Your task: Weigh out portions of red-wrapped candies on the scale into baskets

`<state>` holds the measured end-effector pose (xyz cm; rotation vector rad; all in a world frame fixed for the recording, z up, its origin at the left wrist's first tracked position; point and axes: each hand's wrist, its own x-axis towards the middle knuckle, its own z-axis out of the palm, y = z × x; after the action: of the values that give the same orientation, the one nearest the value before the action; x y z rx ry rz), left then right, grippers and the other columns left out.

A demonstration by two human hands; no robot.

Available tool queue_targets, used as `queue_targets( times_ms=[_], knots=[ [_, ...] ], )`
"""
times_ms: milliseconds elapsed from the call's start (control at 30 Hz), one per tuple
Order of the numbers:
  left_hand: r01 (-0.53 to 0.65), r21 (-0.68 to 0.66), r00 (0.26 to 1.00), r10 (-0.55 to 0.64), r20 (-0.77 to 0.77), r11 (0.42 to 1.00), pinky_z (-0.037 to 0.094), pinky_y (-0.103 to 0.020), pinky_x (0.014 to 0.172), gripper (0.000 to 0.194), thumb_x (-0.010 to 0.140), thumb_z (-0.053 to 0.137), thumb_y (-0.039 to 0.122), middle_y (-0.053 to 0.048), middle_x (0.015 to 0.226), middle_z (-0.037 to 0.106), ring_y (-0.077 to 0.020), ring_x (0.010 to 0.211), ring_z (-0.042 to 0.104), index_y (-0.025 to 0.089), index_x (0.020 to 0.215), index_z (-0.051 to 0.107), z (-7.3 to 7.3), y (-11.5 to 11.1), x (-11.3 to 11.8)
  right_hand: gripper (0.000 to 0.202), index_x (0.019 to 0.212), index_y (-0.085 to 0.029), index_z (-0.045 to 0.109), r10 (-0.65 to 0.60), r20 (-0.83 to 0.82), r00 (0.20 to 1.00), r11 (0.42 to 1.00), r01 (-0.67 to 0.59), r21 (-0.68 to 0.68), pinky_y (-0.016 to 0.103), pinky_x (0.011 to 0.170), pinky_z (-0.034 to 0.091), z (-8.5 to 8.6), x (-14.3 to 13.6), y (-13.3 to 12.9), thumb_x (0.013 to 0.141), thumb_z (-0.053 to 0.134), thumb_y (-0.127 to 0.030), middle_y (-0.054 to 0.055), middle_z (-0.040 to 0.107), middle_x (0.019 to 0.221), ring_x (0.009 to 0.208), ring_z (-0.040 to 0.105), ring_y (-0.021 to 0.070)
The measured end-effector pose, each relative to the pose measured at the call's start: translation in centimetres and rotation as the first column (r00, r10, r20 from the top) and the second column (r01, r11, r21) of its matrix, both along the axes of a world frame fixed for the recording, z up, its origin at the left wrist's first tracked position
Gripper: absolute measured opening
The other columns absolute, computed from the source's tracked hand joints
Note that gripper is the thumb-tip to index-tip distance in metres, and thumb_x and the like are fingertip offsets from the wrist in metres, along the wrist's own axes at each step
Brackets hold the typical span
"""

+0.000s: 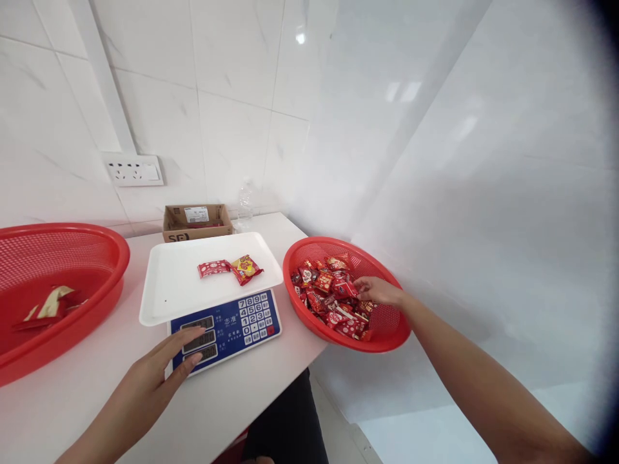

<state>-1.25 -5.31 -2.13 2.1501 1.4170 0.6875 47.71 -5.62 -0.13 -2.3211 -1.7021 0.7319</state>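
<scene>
Red and glossy, a small wrapped packet (344,289) lies among many others in the right-hand basket (372,343), at the fingertips of the right hand (380,291). Those fingers are drawn narrow against its edge; whether they grip it, I cannot tell. Two packets, one red (213,268) and one yellow and red (245,268), already lie on the white tray (169,283) of the scale (236,332), while a full heap remains in the basket. The left hand (140,393) has its thumb and fingers apart, holding nothing, over the scale's display, partly covering the readings. Farther out on the table (271,380), the left-hand basket (120,274) is cut off by the view, its few wrappers blurred. The cardboard box (218,216) hides most of its inside, and the clear bottle (245,203) barely shows against the wall.
</scene>
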Motion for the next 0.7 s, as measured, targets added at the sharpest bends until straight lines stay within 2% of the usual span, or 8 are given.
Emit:
queue_targets(
  times_ms=[133,333,467,700],
  knots=[
    [0.012,0.01,1.0,-0.012,-0.004,1.0,0.053,-0.023,0.056,0.042,0.081,0.045,0.052,-0.001,0.109,0.067,-0.0185,0.078,0.066,0.031,0.114,0.059,0.1,-0.1,0.2,0.024,0.092,-0.017,0.062,-0.026,-0.215,0.976,0.995,0.047,0.089,0.026,0.07,0.048,1.3,0.3,0.4,0.071,0.06,-0.028,0.004,0.068,0.09,0.081,0.062,0.0162],
    [-0.009,-0.012,1.0,0.009,-0.016,1.0,0.053,-0.024,0.058,0.041,0.081,0.045,0.052,-0.001,0.108,0.068,-0.0187,0.078,0.066,0.03,0.113,0.059,-0.1,-0.2,-0.3,0.035,0.092,-0.018,0.06,-0.024,-0.378,0.926,0.981,0.094,0.17,0.028,0.074,0.046,2.6,-0.3,0.3,0.065,0.065,-0.04,0.003,0.066,0.09,0.081,0.06,0.0157],
    [-0.011,-0.029,0.999,0.01,-0.037,1.0,0.053,-0.024,0.063,0.042,0.08,0.045,0.053,0.0,0.11,0.067,-0.0179,0.078,0.066,0.03,0.112,0.059,0.0,-0.3,-0.4,0.032,0.089,-0.018,0.062,-0.036,-0.395,0.918,0.978,0.114,0.175,0.028,0.074,0.046,2.9,-1.1,0.5,0.065,0.065,-0.038,0.003,0.067,0.087,0.079,0.059,0.0154],
    [-0.01,-0.072,0.998,0.005,-0.069,0.997,0.051,-0.023,0.054,0.046,0.081,0.041,0.055,-0.001,0.113,0.065,-0.0173,0.072,0.065,0.03,0.117,0.056,0.2,-0.4,-0.3,0.019,0.087,-0.017,0.062,-0.096,-0.301,0.949,0.971,0.156,0.181,0.028,0.07,0.048,3.4,-1.3,0.7,0.072,0.057,-0.028,0.004,0.068,0.083,0.074,0.061,0.0158]
  ],
)
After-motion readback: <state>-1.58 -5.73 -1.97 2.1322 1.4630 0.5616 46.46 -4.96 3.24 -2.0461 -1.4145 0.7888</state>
